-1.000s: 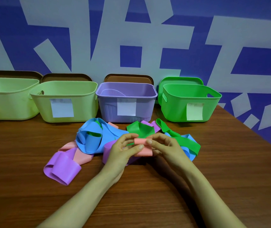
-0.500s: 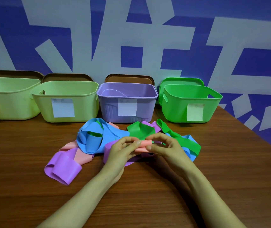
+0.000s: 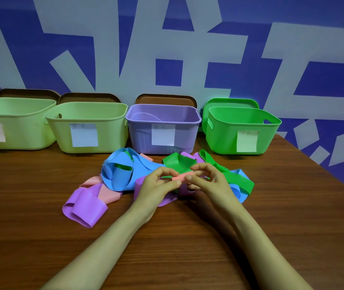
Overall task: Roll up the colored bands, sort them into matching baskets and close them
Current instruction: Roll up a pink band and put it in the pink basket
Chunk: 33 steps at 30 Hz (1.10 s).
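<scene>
Wooden table (image 3: 41, 237): both hands, left (image 3: 156, 190), right (image 3: 210, 183), fingers curled, pinching pink band (image 3: 182, 176) between them.

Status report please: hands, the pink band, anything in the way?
Left hand and right hand both pinching the pink band. Loose bands heaped under and around the hands. Baskets open behind the heap.

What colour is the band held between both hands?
The band is salmon pink, clearest in the head view.
</scene>
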### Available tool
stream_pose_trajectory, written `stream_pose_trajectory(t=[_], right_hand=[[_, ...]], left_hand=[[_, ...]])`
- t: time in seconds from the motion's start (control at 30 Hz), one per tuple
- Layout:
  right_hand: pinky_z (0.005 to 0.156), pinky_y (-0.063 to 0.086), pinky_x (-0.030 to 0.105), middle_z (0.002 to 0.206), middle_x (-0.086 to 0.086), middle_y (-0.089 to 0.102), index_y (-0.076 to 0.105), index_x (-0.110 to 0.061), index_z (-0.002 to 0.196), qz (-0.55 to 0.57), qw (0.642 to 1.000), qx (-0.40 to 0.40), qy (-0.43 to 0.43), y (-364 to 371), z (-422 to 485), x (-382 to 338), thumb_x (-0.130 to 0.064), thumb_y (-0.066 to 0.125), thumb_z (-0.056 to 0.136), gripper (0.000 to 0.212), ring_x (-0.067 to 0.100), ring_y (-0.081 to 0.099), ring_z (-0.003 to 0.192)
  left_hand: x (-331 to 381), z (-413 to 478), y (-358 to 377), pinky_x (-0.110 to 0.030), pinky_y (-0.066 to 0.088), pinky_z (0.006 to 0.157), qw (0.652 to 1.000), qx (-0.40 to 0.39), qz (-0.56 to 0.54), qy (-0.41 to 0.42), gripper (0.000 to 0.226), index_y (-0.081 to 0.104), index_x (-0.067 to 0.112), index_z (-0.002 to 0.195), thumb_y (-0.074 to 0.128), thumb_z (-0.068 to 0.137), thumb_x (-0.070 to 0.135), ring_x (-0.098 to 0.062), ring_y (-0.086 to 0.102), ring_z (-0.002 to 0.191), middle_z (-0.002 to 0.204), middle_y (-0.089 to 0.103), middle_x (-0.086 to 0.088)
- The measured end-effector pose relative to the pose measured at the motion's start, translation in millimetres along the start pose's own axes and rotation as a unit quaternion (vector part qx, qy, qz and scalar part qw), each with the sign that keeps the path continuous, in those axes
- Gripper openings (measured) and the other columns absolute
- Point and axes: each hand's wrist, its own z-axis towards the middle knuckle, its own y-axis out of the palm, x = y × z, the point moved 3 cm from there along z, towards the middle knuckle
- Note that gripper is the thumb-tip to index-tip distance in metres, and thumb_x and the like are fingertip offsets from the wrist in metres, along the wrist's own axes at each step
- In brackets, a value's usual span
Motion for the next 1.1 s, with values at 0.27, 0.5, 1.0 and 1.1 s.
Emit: stream_pose_trajectory(t=[0.27,0.5,1.0,1.1], right_hand=[[0.072,0.053,0.022,0.084,0.006,0.064,0.054,-0.009,0.102,-0.094,0.990,0.002,-0.102,13.0,-0.6,-41.9,-0.001,0.072,0.080,0.029,0.013,0.064,0.077],[0.094,0.053,0.035,0.100,0.014,0.071,0.069,-0.006,0.095,-0.042,0.996,0.004,-0.073,46.2,45.4,-62.1,-0.020,0.080,0.075,0.027,0.024,0.067,0.100],[0.069,0.053,0.015,0.083,0.012,0.062,0.063,0.006,0.103,-0.045,0.984,-0.148,0.085,164.5,209.1,-130.8,0.000,0.063,0.086,0.018,0.008,0.061,0.067],[0.067,0.052,0.014,0.079,0.009,0.064,0.065,0.004,0.094,-0.057,0.981,-0.159,0.098,208.1,232.6,-144.6,-0.002,0.066,0.085,0.011,0.005,0.061,0.064]], left_hand=[[54.3,-6.1,-0.6,-0.017,0.053,0.075,0.989,-0.076,0.106,0.064,0.015,0.063,0.011,0.098,0.065,0.086,0.004,-0.007,0.065,0.083,0.094,0.068,-0.001],[77.1,31.9,-25.5,-0.030,0.051,0.089,0.997,-0.023,0.032,0.059,0.016,0.063,0.007,0.098,0.060,0.086,-0.004,-0.021,0.063,0.089,0.098,0.066,-0.014],[176.0,133.5,-128.0,-0.016,0.056,0.066,0.982,0.162,-0.068,-0.071,0.012,0.060,0.004,0.089,0.059,0.085,-0.008,-0.008,0.068,0.066,0.075,0.069,-0.006],[204.1,141.2,-159.2,-0.018,0.057,0.071,0.975,0.190,-0.072,-0.089,0.010,0.059,0.000,0.092,0.061,0.084,-0.007,-0.011,0.069,0.069,0.083,0.067,-0.014]])
